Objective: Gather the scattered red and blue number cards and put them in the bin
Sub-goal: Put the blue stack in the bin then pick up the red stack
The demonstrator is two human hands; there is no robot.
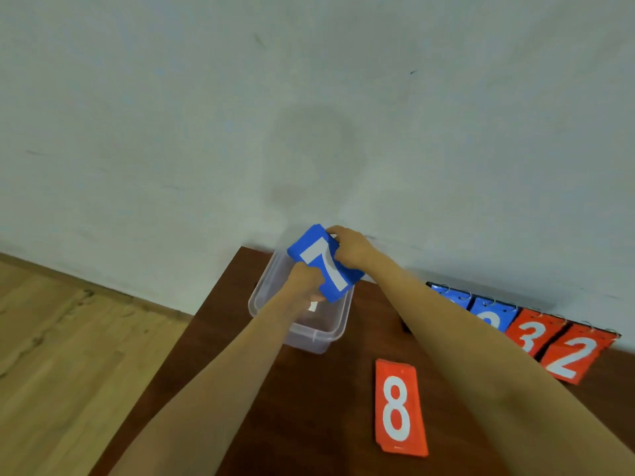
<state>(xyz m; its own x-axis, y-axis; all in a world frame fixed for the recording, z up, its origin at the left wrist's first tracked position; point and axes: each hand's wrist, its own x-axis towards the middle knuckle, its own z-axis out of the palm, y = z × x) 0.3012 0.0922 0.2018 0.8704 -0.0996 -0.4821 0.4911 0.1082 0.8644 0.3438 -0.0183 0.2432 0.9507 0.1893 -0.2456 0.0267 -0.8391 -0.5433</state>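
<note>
Head view: blue 7 card (326, 264) is being held tilted just above the clear bin (311, 340), prob. for dropping in. Its near edge is being gripped by left hand (304, 281) fingers, far edge by right hand (350, 247) fingers. On the surface (309, 407), apart from bin, red 8 card (400, 408) is being left ungathered.

Blue 7 card (326, 266) held tilted above clear plastic bin (330, 334) (contents unclear), red 8 card (400, 407) flat nearby
</note>
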